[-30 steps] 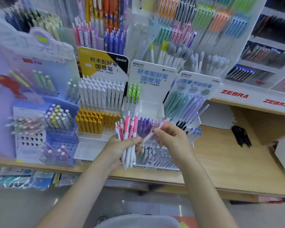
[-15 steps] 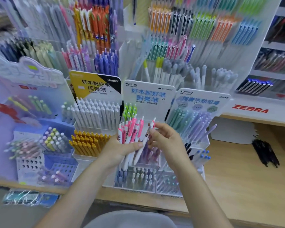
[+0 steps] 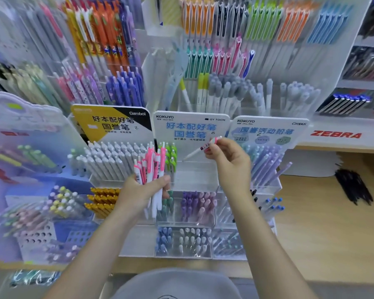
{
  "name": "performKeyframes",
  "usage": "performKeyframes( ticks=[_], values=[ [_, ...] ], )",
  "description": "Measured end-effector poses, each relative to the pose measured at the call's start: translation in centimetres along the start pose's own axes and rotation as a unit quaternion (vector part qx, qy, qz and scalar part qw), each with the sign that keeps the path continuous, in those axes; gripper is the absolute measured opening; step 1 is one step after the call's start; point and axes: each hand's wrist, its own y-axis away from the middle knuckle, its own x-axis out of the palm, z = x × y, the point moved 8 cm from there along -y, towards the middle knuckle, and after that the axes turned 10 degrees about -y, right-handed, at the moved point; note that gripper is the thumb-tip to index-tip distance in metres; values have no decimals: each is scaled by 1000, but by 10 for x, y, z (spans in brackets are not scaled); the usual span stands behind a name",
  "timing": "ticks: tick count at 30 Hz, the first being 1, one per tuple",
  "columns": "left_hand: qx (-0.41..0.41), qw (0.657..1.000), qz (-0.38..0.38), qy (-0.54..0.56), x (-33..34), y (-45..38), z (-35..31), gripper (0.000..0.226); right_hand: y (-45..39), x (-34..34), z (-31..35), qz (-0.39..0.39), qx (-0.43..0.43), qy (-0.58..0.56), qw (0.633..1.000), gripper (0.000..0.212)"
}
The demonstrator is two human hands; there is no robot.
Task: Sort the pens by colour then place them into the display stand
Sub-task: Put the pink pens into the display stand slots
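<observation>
Landmark: clear acrylic display stand (image 3: 194, 182) with the blue-lettered KOKUYO header card (image 3: 190, 126), standing on a wooden shelf (image 3: 324, 223).

Left hand (image 3: 143, 190): in front of the stand's left edge, fingers closed around a bundle of pink-and-white pens (image 3: 151, 169). Pens upright, clip ends up, white barrels showing below the fist. The bundle overlaps the view of the green pens (image 3: 171, 154) that sit at the left end of the stand's top tier.

Right hand (image 3: 227, 158): raised in front of the stand's upper right, just below the header card. Thumb and fingertips pinch one pink-and-white pen (image 3: 201, 147) near its clip end. This pen is tilted, tip pointing down-left toward the top tier's open compartment, tip above it; contact with the stand cannot be told.

Hands are apart, with the top tier's bare section between them.

Lower tiers of the stand: purple and pinkish pens (image 3: 194, 201) in the middle row, blue and white ones in the front row. Left of the stand, a neighbouring holder with white pens (image 3: 110, 160) and yellow pens (image 3: 102, 201).
</observation>
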Motion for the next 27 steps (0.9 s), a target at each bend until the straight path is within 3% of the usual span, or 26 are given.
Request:
performKeyframes(
  ticks=[7,16,22,27],
  values=[
    [-9,999,30,-14,-9,-12,-8,16,-5,22,-18,12,-26,125,992,18],
    [-21,998,55,-7,-11,-22,-2,15,-4,36,-24,20,-30,171,985,16],
    [-15,998,64,3,-13,-25,-3,12,-3,60,-22,87,-100,298,945,17],
    [-16,997,77,21,-15,-25,-2,14,-7,63,-38,87,-60,312,944,17]
  ],
)
